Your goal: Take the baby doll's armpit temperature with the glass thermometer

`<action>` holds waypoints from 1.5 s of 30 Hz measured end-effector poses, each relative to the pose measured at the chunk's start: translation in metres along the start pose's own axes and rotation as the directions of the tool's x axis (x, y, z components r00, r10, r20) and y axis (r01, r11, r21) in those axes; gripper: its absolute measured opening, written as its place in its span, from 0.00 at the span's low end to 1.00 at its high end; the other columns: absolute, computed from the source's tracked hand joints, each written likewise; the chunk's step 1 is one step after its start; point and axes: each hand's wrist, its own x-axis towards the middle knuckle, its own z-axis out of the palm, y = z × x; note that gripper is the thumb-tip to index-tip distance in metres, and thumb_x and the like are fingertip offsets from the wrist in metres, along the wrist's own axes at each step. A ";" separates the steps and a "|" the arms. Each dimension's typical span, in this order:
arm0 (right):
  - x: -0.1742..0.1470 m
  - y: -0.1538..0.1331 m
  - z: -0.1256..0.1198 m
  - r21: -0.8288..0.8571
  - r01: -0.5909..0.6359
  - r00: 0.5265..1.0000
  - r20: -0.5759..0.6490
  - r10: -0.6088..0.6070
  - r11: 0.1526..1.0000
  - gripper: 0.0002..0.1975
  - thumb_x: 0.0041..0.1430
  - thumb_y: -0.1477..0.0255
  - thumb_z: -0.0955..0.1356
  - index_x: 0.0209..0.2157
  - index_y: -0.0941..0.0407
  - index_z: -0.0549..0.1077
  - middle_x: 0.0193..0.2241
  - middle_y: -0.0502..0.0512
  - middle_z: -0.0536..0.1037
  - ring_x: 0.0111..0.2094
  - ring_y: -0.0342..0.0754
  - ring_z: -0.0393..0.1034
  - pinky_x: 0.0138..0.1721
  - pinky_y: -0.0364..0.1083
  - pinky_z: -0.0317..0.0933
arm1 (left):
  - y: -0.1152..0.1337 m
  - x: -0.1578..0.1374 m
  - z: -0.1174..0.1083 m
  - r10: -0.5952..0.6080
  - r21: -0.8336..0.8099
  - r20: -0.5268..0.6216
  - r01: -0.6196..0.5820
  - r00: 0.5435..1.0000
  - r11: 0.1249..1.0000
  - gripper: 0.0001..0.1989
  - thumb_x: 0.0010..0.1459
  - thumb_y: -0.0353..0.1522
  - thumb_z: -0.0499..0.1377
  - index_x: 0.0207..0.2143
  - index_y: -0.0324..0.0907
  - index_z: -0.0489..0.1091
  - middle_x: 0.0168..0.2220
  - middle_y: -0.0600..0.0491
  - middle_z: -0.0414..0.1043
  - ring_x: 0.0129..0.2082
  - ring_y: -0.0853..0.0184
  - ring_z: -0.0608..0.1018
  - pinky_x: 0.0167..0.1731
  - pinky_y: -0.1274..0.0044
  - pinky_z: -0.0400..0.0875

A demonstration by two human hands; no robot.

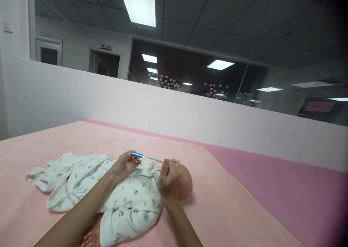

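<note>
Left hand (125,164) pinching slim blue-capped glass thermometer (141,155), right hand (168,174) fisted on its far end, soft white printed romper (130,200) on bald plastic doll (185,181), lower centre, fuzzy pink blanket (231,210) beneath.

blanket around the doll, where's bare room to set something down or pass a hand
Bare blanket lies right of the doll's head, out to the pink mattress, and behind the doll toward the partition. It is crowded where both hands hold a thermometer over the romper.

Soft matt cloth romper (127,200), plush blanket (223,210)
</note>
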 end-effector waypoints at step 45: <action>-0.010 -0.006 0.010 0.123 -0.396 0.918 0.087 0.388 0.910 0.19 0.60 0.60 0.53 0.18 0.54 0.53 0.16 0.47 0.59 0.22 0.43 0.54 0.30 0.46 0.51 | 0.001 -0.003 -0.003 0.020 -0.111 0.098 -0.009 0.995 0.994 0.11 0.31 0.31 0.70 0.16 0.43 0.69 0.17 0.59 0.54 0.23 0.75 0.63 0.30 0.77 0.63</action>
